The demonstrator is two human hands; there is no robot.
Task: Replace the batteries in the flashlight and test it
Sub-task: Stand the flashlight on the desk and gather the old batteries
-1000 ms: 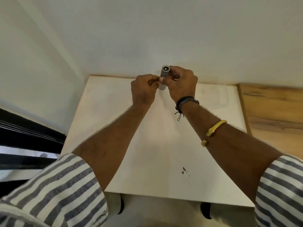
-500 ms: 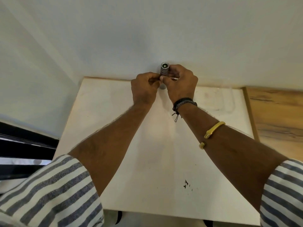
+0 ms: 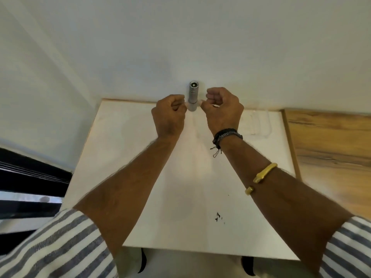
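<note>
A small silver flashlight (image 3: 193, 95) stands upright on the white table (image 3: 180, 177), at its far edge close to the wall. Its round top end faces up toward me. My left hand (image 3: 170, 117) is just left of it, fingers curled, with a fingertip pressed to the lower part of the body. My right hand (image 3: 221, 110) is just right of it, also curled, its fingertip touching the same lower part from the other side. No loose batteries show anywhere.
A white wall (image 3: 180, 47) rises right behind the flashlight. A wood-grain surface (image 3: 331, 147) adjoins the table on the right. Dark furniture (image 3: 26, 177) sits at the left. Small dark specks (image 3: 217, 216) lie on the table near me.
Both hands were wrapped together around the flashlight; they have spread apart to its sides, leaving most of its body uncovered, with only fingertips on its lower part.
</note>
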